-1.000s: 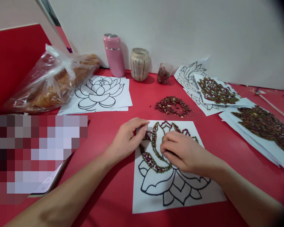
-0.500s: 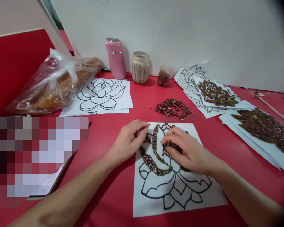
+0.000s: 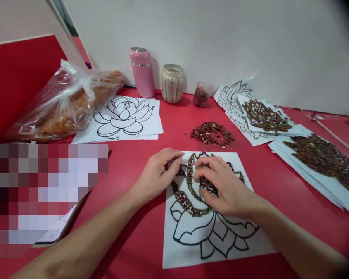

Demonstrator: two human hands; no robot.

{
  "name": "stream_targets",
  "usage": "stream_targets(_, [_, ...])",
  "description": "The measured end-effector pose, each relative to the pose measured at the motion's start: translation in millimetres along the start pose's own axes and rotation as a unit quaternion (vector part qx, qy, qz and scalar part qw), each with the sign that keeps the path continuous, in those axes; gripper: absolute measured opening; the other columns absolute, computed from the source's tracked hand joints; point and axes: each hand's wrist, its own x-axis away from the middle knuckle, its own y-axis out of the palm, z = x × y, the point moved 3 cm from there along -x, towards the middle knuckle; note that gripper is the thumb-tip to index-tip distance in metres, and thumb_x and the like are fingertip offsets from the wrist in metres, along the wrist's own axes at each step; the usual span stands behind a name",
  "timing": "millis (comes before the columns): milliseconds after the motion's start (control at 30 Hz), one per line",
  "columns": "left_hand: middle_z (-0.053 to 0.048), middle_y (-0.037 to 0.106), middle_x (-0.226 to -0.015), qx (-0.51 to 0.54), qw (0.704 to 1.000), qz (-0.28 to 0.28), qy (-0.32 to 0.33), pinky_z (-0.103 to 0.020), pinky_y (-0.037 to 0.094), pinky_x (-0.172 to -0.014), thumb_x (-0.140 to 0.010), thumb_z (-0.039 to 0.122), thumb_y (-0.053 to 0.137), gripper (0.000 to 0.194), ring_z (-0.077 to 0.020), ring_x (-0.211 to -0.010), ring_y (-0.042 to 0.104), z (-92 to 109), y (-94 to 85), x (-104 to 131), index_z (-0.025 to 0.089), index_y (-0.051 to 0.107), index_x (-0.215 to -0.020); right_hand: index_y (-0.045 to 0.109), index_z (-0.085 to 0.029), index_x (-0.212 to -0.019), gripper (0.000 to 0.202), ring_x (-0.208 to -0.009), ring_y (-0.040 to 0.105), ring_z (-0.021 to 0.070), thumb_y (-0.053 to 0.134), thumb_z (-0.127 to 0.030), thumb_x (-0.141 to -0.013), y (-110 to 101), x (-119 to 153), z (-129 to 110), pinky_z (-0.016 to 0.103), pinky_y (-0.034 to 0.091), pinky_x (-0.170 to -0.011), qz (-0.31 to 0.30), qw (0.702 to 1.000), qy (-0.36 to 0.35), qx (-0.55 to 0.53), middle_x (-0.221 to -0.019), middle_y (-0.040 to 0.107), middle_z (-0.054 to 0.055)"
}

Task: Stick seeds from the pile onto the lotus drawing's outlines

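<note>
A white sheet with a black-lined lotus drawing (image 3: pixel 189 255) lies on the red table before me. Its upper petals are outlined with dark red beans (image 3: pixel 184 199) and green beans (image 3: pixel 189 182); the lower petals are bare paper. My left hand (image 3: pixel 159 170) rests at the sheet's upper left edge, thumb and forefinger slightly apart, with nothing visible between them. Over the bean-covered middle hovers or rests my right hand (image 3: pixel 225 186), fingers bent and spread, and I see nothing held. It hides part of the flower's centre and right side.
Beyond the sheet lies a pile of red beans (image 3: pixel 212 133). Behind stand a pink flask (image 3: pixel 142 75), a jar (image 3: pixel 172 83) and a plastic cup (image 3: pixel 203 94) of beans. Bean-covered sheets (image 3: pixel 322 159) lie right; a lotus sheet (image 3: pixel 128 116), plastic bag (image 3: pixel 66 104) and partly blurred device (image 3: pixel 58 228) lie left.
My right hand has shifted slightly left, and its fingers have spread further apart. My left hand stays in place.
</note>
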Motion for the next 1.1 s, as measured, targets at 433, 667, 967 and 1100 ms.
stream_targets(433, [-0.003,0.060,-0.083,-0.002,1.000,0.003,-0.003,-0.026,0.045,-0.071,-0.084,0.022,0.046,0.018,-0.0144,-0.076,0.057,1.1,-0.6,-0.8,0.017,0.059,-0.095,0.051,-0.023,-0.091,0.021,-0.109,0.039,0.0230,0.052,-0.014,-0.071,0.5,1.6,1.3,0.042,0.033,-0.091,0.008,0.999,0.039,-0.011,-0.113,0.046,0.006])
stream_targets(667, [-0.003,0.060,-0.081,-0.007,1.000,-0.001,0.004,-0.026,0.045,-0.069,-0.084,0.021,0.046,0.017,-0.0139,-0.074,0.057,3.0,-1.6,-1.5,0.017,0.060,-0.093,0.051,-0.023,-0.095,0.019,-0.109,0.040,0.0205,0.048,-0.015,-0.078,-7.5,2.0,17.5,0.039,0.034,-0.091,0.062,0.994,0.058,-0.066,-0.112,0.045,0.007])
stream_targets(967, [-0.003,0.060,-0.081,0.001,1.000,0.001,-0.001,-0.025,0.044,-0.070,-0.084,0.021,0.046,0.017,-0.0136,-0.075,0.056,1.4,-0.7,-1.4,0.016,0.060,-0.094,0.056,-0.021,-0.080,0.014,-0.109,0.039,0.0219,0.053,-0.011,-0.071,-3.8,1.8,7.8,0.038,0.035,-0.088,0.027,0.999,0.022,-0.040,-0.113,0.044,0.006])
stream_targets(1100, [-0.002,0.060,-0.081,-0.002,1.000,0.003,0.002,-0.024,0.044,-0.069,-0.084,0.020,0.047,0.017,-0.0133,-0.074,0.056,1.2,-1.1,-1.1,0.016,0.060,-0.095,0.057,-0.020,-0.075,0.011,-0.109,0.038,0.0206,0.051,-0.011,-0.073,-3.1,1.7,2.4,0.036,0.032,-0.090,-0.005,0.999,-0.014,-0.030,-0.111,0.044,0.006])
